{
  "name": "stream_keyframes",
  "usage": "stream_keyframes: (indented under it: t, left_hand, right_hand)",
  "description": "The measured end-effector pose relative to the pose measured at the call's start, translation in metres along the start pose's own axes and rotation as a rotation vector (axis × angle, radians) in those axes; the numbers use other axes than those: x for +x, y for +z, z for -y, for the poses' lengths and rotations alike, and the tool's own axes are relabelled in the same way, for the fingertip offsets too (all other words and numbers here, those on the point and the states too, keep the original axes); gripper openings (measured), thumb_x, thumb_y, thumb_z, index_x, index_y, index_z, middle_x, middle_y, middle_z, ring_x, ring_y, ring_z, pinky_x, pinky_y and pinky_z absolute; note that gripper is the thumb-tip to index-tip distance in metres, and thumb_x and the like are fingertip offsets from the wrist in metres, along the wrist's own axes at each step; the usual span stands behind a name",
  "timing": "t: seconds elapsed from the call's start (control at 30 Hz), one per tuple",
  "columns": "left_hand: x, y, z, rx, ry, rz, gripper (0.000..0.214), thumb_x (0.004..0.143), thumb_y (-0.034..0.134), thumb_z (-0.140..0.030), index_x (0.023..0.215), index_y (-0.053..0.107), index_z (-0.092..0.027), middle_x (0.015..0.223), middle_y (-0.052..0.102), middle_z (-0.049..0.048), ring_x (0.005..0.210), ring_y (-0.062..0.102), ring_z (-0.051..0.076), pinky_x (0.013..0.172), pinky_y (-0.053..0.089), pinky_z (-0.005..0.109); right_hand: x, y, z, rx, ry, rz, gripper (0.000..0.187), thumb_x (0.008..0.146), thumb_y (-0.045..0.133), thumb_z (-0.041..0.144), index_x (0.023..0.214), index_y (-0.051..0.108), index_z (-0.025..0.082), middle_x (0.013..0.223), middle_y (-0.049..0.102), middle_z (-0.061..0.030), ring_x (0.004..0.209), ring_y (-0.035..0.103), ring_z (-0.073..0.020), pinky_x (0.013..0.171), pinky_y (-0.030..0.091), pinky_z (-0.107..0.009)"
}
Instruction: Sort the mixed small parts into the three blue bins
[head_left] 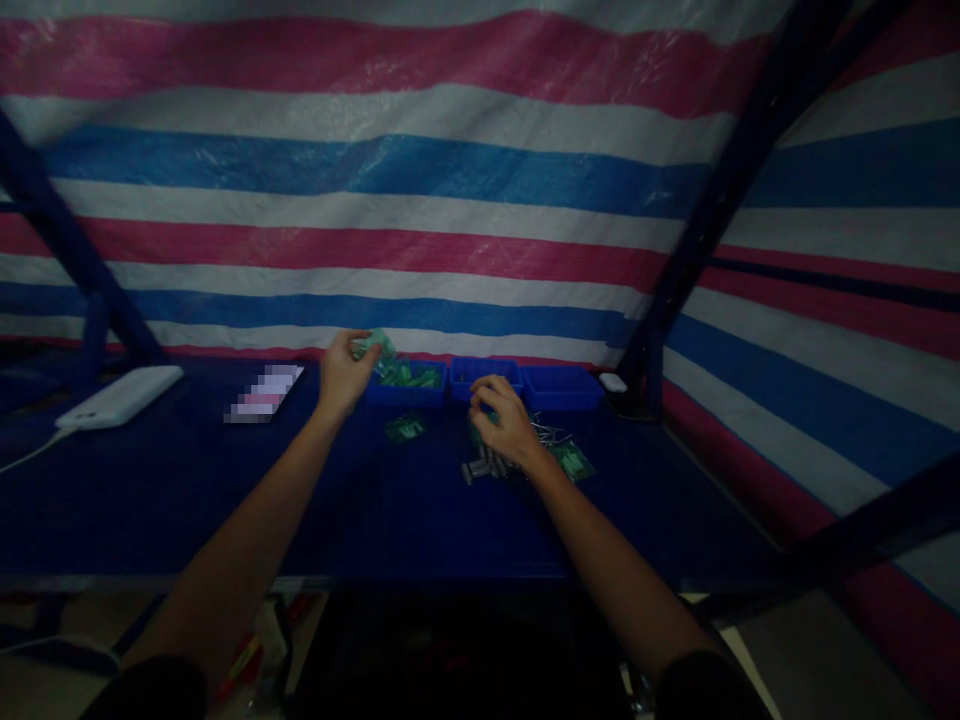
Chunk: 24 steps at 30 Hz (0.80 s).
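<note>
My left hand (343, 372) is raised over the left blue tray (405, 392), its fingers pinched on a small green circuit board (375, 345). More green boards lie inside that tray. My right hand (504, 420) hovers low over the dark blue table (225, 500), fingers curled above a pile of green boards (574, 462) and small grey metal parts (484, 468). What the right fingers hold, if anything, I cannot make out. One loose green board (406, 428) lies between my hands.
Two more blue trays (562, 388) stand in a row at the back. A white power bank (120, 398) with a cable lies far left, a blurred card (264, 393) beside it. A small white object (613, 382) sits by a dark frame post. A striped tarpaulin forms the walls.
</note>
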<state>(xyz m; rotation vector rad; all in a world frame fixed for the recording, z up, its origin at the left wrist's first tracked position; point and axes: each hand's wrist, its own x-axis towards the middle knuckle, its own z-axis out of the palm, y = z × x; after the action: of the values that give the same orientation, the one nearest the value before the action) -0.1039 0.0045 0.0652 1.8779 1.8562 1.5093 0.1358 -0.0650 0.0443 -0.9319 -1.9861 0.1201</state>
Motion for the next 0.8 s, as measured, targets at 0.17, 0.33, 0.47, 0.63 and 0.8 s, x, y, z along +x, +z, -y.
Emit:
stream_keyframes:
  t: [0.17,0.33,0.47,0.63,0.8]
  left_hand:
    - [0.03,-0.01,0.007,0.326,0.082,0.03,0.033,0.083,0.047,-0.032,0.108,0.048,-0.011,0.086,0.057,0.0047,0.085,0.055,0.018,0.078,0.043,0.032]
    - [0.027,0.014,0.003,0.533,0.175,0.25,0.022,0.076,0.055,-0.021,0.095,0.055,-0.01,0.087,0.061,0.0131,0.086,0.058,0.026,0.076,0.043,0.038]
    - [0.026,0.027,0.007,0.813,0.262,0.392,0.017,0.077,0.049,-0.022,0.088,0.06,-0.015,0.084,0.064,0.0149,0.087,0.058,0.031,0.078,0.039,0.046]
    - [0.016,0.018,-0.004,0.825,0.287,0.444,0.028,0.081,0.042,-0.032,0.072,0.062,-0.016,0.085,0.064,0.0159,0.094,0.053,0.035,0.086,0.026,0.059]
    - [-0.03,0.004,-0.018,0.595,0.438,0.304,0.033,0.083,0.037,-0.038,0.098,0.058,-0.018,0.103,0.058,0.0149,0.101,0.05,0.03,0.086,0.036,0.046]
  right_hand:
    - [0.002,0.0,-0.002,0.053,0.046,-0.088,0.009,0.067,0.039,0.012,0.064,0.043,0.02,0.082,0.048,-0.003,0.084,0.048,-0.017,0.079,0.039,-0.03]
    - [-0.002,0.002,0.001,0.085,0.051,0.061,0.039,0.06,0.042,0.007,0.095,0.05,0.021,0.097,0.046,-0.003,0.094,0.048,-0.0174,0.085,0.04,-0.031]
    - [-0.005,0.002,-0.001,0.068,0.114,0.161,0.055,0.064,0.045,0.006,0.115,0.044,0.026,0.107,0.045,-0.0028,0.1,0.047,-0.0182,0.09,0.039,-0.034]
    - [-0.007,0.005,-0.004,0.047,0.117,0.242,0.049,0.071,0.051,0.013,0.118,0.044,0.025,0.109,0.044,-0.004,0.104,0.045,-0.0185,0.091,0.038,-0.034]
    - [-0.008,0.011,-0.004,0.032,0.121,0.271,0.043,0.076,0.054,0.02,0.118,0.046,0.024,0.106,0.045,-0.004,0.101,0.046,-0.0175,0.091,0.037,-0.033]
